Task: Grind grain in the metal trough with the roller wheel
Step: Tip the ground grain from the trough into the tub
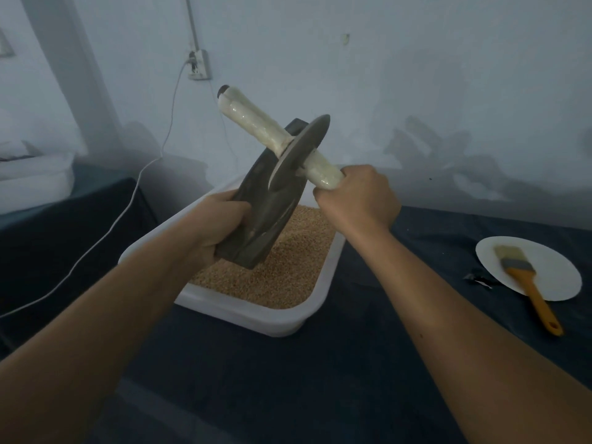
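Trough (266,200) tilted over grain tray (256,310), left hand (221,224) gripping near end. Right hand (357,200) wrapped round roller wheel (299,152) handle. Best: level trough on table before rolling, press evenly.

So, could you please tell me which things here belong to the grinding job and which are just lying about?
In use:
metal trough, in left hand
roller wheel, handle in right hand
grain in white tub

Lying about:
paintbrush on paper plate
wall socket
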The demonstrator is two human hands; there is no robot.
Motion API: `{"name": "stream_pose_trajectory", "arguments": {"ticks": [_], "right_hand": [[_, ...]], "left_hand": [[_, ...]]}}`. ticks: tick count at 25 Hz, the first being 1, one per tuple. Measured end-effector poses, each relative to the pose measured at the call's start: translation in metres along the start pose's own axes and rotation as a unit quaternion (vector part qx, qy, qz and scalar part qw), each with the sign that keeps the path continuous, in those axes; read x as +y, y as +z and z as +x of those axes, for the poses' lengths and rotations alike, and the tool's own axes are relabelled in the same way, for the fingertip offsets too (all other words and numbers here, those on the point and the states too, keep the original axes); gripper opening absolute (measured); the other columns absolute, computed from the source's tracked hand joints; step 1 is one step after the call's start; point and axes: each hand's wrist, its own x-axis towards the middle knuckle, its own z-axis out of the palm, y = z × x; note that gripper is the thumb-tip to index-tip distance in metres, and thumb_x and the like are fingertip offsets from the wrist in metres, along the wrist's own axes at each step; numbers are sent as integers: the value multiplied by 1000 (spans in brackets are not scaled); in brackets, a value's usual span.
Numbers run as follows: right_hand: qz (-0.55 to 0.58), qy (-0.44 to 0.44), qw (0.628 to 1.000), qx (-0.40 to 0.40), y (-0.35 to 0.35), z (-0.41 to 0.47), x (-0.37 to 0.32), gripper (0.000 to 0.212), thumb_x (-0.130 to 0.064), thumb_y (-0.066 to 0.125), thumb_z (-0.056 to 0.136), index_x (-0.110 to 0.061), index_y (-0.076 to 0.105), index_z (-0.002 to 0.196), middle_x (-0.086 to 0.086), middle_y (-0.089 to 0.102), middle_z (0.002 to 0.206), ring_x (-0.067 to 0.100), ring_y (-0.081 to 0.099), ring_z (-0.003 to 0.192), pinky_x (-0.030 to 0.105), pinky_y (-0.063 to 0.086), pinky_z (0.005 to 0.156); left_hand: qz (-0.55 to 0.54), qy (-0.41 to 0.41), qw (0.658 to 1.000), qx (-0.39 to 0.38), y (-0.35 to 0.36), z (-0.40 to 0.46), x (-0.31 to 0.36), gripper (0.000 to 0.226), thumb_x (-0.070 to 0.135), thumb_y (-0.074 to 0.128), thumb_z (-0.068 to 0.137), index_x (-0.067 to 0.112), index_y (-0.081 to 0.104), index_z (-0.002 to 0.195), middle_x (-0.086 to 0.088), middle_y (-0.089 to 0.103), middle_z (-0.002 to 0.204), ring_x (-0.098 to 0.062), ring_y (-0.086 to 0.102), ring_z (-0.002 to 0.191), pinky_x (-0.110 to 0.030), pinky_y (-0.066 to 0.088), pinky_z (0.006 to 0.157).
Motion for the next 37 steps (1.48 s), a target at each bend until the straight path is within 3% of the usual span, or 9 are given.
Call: {"name": "stream_pose_trajectory", "arguments": {"ticks": [7,13,17,21,27,29,31,34,37], "right_hand": [[-53,-53,997,33,-37,14,-1,28,-37,78,72,-26,53,66,-10,54,65,10,47,54,21,30,50],[-123,-48,987,87,-100,24,32,16,-27,74,70,-22,60,64,-8,53,59,12,46,51,22,26,51],[-169,-30,980,96,-140,22,72,16,-27,74,70,-23,60,65,-6,55,60,15,49,53,23,30,52],[-214,-16,972,98,-173,10,123,12,-23,74,67,-23,62,65,-6,54,58,13,47,52,22,29,52],[-295,44,954,41,-188,-28,202,21,-29,74,75,-27,56,64,-8,54,63,17,52,59,25,34,51],[-320,40,946,9,-186,-41,223,10,-30,76,76,-29,66,77,-11,52,67,12,49,60,24,28,48],[-323,53,945,-9,-182,-50,237,15,-30,76,75,-30,72,90,-11,51,67,9,45,59,23,27,48],[-313,61,948,-7,-177,-55,247,12,-29,74,73,-31,69,84,-10,54,66,9,47,57,23,26,49],[-308,57,949,-22,-173,-51,249,12,-30,72,73,-31,68,85,-5,63,76,19,59,69,27,36,55]], "left_hand": [[-70,11,995,-66,22,-22,27,39,-6,44,91,12,68,116,-10,76,73,-23,73,59,-31,57,49],[-147,14,981,-127,78,-44,44,38,-7,42,87,6,68,111,-17,70,74,-26,69,54,-29,53,45],[-166,22,972,-166,128,-53,43,45,-9,40,83,4,71,113,-24,71,90,-31,70,65,-35,58,55],[-179,-1,960,-213,182,-59,25,45,-7,42,85,11,71,113,-22,71,87,-35,70,72,-46,60,70],[-125,-61,953,-270,248,-75,-28,46,-2,46,94,24,71,122,-13,79,95,-33,75,88,-45,61,77],[-104,-88,951,-278,259,-79,-42,44,0,47,94,24,71,122,-14,79,96,-34,76,88,-47,62,78],[-104,-113,948,-280,266,-79,-49,43,-1,46,94,21,71,121,-18,77,100,-38,74,92,-57,62,84],[-99,-121,951,-267,271,-78,-51,41,-1,46,94,19,71,119,-18,77,96,-37,74,88,-58,62,85],[-90,-126,955,-252,272,-74,-50,37,1,47,95,17,70,119,-19,77,96,-38,72,89,-62,60,89]]}}
